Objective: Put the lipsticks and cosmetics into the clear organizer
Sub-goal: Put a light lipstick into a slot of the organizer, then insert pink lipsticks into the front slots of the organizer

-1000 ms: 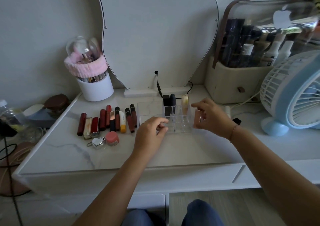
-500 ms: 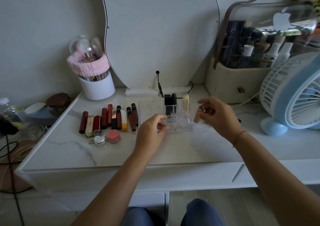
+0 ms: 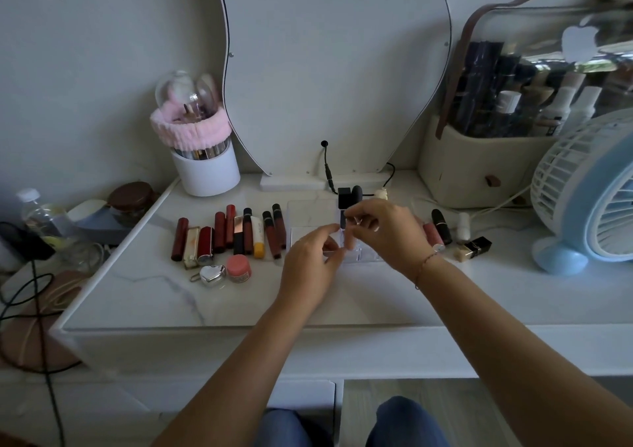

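The organizer (image 3: 310, 213) sits midway on the table (image 3: 239, 302), nearer than the mirror (image 3: 329, 69). A row of lipsticks (image 3: 236, 234) lies left of it, a few tubes (image 3: 442, 230) right of it, the fan (image 3: 589, 189) further right, the brush cup (image 3: 205, 169) far left.

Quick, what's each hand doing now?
Left hand: pinches the clear plastic organizer at its front.
Right hand: fingers curled above it; cannot tell what they hold.

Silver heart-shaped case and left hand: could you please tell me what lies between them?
Head view: a small pink jar sits beside the silver heart-shaped case; then bare tabletop up to the left hand.
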`<action>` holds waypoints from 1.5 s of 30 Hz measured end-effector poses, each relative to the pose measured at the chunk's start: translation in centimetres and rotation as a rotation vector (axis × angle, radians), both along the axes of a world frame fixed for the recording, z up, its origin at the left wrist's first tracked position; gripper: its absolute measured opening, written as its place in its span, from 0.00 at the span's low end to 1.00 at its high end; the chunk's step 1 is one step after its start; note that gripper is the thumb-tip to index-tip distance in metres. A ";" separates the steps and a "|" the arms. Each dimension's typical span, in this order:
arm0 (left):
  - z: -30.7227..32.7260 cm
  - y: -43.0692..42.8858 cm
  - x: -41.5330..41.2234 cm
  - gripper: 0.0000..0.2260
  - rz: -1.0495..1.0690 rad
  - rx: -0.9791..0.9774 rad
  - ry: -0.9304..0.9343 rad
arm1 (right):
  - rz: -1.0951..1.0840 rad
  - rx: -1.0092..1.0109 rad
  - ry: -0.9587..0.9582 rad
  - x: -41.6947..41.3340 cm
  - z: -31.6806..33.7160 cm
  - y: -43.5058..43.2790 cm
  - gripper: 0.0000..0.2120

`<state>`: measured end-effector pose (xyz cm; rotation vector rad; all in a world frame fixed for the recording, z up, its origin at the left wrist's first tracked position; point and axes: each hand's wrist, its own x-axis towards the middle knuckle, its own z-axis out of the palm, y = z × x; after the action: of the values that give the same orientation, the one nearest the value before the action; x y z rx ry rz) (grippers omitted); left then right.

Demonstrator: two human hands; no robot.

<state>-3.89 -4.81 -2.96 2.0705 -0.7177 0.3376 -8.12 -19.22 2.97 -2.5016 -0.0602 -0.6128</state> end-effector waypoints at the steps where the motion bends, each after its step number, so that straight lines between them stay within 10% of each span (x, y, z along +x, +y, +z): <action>1: 0.0 0.0 0.1 0.17 0.002 -0.001 -0.001 | 0.010 -0.005 0.014 -0.1 -0.2 0.0 0.11; 11: -0.2 -0.2 0.2 0.13 -0.012 -0.011 -0.011 | -0.079 0.138 -0.051 -1.4 -0.7 -4.0 0.13; 21: -0.2 -0.1 0.1 0.15 -0.003 -0.004 0.004 | -0.161 -0.136 0.412 0.0 -2.4 -12.4 0.23; 45: -0.2 -0.1 0.0 0.14 -0.010 -0.004 -0.022 | -0.028 -0.093 0.167 -0.1 -1.5 -3.8 0.32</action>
<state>-3.87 -4.88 -3.13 2.0616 -0.7397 0.3564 -8.24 -23.04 1.43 -2.6383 0.0087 -0.4185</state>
